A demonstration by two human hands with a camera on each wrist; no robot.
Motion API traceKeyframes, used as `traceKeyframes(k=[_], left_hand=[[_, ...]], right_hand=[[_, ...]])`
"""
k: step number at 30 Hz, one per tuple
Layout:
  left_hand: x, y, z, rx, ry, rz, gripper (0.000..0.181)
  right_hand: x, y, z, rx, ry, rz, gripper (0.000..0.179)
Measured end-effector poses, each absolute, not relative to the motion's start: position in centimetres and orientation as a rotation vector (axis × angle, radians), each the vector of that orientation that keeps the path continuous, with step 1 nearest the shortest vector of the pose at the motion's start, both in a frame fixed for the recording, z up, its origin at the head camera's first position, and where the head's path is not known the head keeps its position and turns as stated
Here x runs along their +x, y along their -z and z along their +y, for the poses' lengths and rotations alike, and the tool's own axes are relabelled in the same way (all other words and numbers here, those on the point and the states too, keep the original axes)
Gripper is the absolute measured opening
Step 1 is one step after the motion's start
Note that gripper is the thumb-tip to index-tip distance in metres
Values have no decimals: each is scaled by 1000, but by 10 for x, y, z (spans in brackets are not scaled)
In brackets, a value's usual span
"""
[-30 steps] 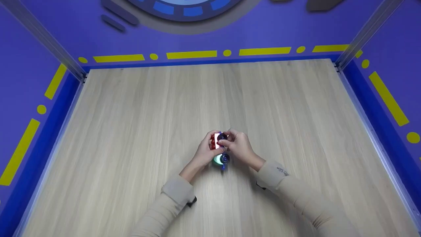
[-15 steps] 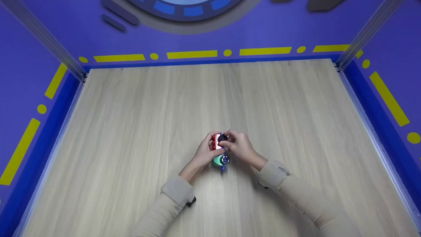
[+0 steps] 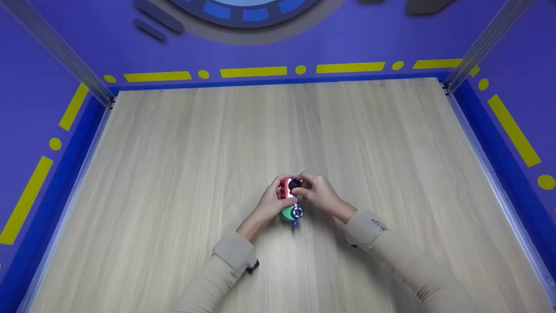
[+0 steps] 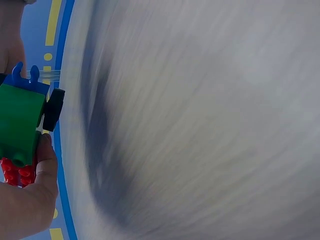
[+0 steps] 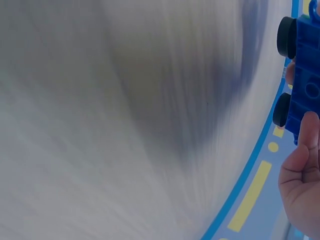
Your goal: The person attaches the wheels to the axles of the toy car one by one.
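Note:
A toy block car on a blue wheeled base (image 5: 306,70) is held on its side above the table. It carries a green block (image 4: 20,117) at the near end and a studded red block (image 4: 21,175) beyond it. My left hand (image 3: 270,202) grips the car from the left, its thumb next to the near wheel (image 3: 297,212). Fingers of my right hand (image 3: 320,194) pinch the far end around another black wheel (image 3: 294,184). In the right wrist view, black wheels (image 5: 286,37) line one side of the base. Fingers partly hide the red block.
A light wood tabletop (image 3: 195,152) lies under both hands. Blue walls (image 3: 260,54) with yellow marks enclose its back and sides. Metal posts (image 3: 482,41) stand at the back corners.
The toy car has turned slightly, so the near wheel's face shows more and the glare on the green block has faded. My right hand has shifted slightly right and nearer.

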State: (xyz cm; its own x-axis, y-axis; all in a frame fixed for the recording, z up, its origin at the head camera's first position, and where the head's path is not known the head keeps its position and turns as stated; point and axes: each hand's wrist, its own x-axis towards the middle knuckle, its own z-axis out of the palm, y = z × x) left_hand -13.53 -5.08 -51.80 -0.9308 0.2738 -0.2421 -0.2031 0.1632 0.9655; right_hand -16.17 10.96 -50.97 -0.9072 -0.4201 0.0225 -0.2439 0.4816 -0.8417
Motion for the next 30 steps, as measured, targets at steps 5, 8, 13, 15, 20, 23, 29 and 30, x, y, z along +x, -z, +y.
traceKeyframes(k=[5,8,13,15,20,23,29,30], left_hand=[[-136,519,-50,65,-1822,2074,55],[-136,517,-51,60,-1826,2055,55],[-132,503,-51,53,-1827,2036,55],[-129,496,-51,50,-1814,2042,55],[-126,489,-51,53,-1814,2044,54],[-127,489,-52,94,-1840,2028,54],[-126,490,-52,134,-1862,2006,53],[-126,490,-52,133,-1859,2009,54]], right_hand=[[-163,508,111,-576,1366,2518,25],[-163,507,112,-576,1347,2516,26],[-162,507,112,-572,1331,2511,27],[-162,506,112,-575,1322,2515,27],[-163,507,112,-586,1301,2526,25],[-163,508,113,-653,1305,2539,24],[-163,510,115,-748,1307,2563,25],[-163,510,114,-741,1306,2563,25]])
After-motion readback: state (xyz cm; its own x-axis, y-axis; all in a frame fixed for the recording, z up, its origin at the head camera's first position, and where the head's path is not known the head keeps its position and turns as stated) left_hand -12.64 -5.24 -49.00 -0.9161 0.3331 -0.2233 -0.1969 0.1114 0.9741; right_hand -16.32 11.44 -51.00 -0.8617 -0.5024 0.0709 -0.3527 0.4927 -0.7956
